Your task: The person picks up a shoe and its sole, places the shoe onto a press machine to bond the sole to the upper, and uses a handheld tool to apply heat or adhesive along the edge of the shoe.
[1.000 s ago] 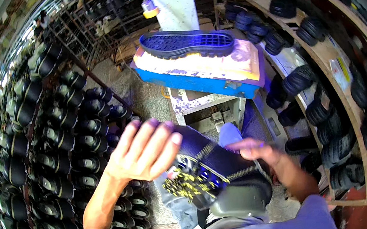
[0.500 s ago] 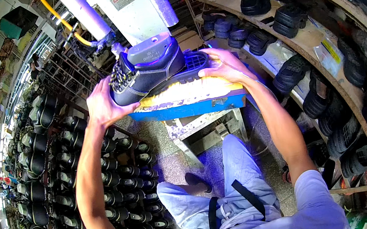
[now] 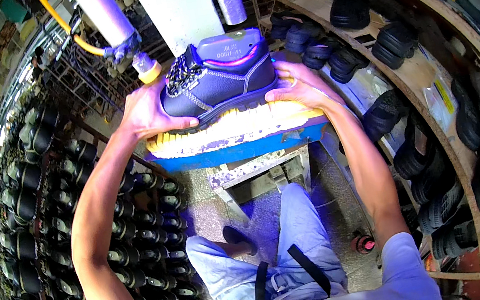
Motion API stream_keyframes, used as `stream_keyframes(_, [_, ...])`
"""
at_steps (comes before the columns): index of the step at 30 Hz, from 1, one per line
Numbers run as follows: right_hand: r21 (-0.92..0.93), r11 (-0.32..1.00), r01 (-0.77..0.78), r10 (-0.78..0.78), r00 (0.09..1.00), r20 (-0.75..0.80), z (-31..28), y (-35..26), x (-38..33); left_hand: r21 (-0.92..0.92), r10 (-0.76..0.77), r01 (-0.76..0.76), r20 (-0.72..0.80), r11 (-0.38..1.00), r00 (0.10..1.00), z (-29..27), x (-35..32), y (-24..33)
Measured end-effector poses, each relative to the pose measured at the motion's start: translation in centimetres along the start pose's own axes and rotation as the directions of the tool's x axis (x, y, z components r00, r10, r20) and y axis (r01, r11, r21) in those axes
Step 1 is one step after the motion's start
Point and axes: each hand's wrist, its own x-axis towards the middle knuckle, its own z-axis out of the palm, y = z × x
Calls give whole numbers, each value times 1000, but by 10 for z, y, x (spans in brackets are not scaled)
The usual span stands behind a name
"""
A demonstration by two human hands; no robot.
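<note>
A black lace-up shoe [image 3: 224,88] stands upright with a grey last [image 3: 233,47] in its opening, toe to the left. Under it is a black outsole [image 3: 232,109], set against the bottom of the shoe. Both rest on a ridged yellow pad [image 3: 221,131] above a blue base [image 3: 234,152]. My left hand [image 3: 150,115] is wrapped round the toe, thumb along the near sole edge. At the heel, my right hand [image 3: 302,87] grips shoe and sole, its thumb on the near side; its other fingers are partly hidden behind.
Behind the shoe rises a pale machine column [image 3: 184,14]. Cylinders hang beside it, the left one [image 3: 105,14] ending in a yellow round pad [image 3: 148,70] near my left hand. Curved shelves [image 3: 318,12] with black soles stand right; racks of black shoes [image 3: 23,247] fill the left.
The shoe's heel has come down onto the outsole, whose inside showed before. My right hand has closed in round the heel. The view has shifted a little.
</note>
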Motion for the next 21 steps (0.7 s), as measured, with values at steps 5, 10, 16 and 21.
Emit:
stream_keyframes(5, [-127,991,-49,48,999,-16,2,-1,6,-65,84,-84,1,994,996,5,-6,-20])
stream_keyframes(10, [-169,984,-49,40,998,-55,-11,11,10,-847,-6,132,150,515,989,17,-38,-74])
stream_keyframes(16, [-130,991,-39,30,997,-69,0,5,10,-903,-46,69,54,424,997,26,-52,-66])
stream_keyframes(21, [-108,992,-64,60,997,-39,-7,5,11,-831,45,19,53,556,998,19,-40,-67])
